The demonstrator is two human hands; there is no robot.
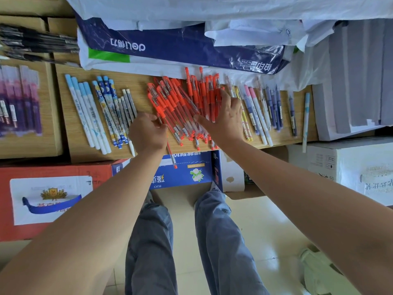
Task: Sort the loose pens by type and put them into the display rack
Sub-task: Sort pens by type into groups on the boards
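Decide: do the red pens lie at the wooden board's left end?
No: the red pens lie in the middle; blue-capped pens lie leftmost.

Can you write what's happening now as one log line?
left hand: grips one red pen | right hand: open, resting on red pen pile | wooden board: blue-capped pens left of pile

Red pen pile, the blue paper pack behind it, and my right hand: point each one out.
red pen pile (180, 103), head view, middle of the heap.
blue paper pack (170, 43), head view, its dark blue printed face.
right hand (225, 120), head view, back of the hand.
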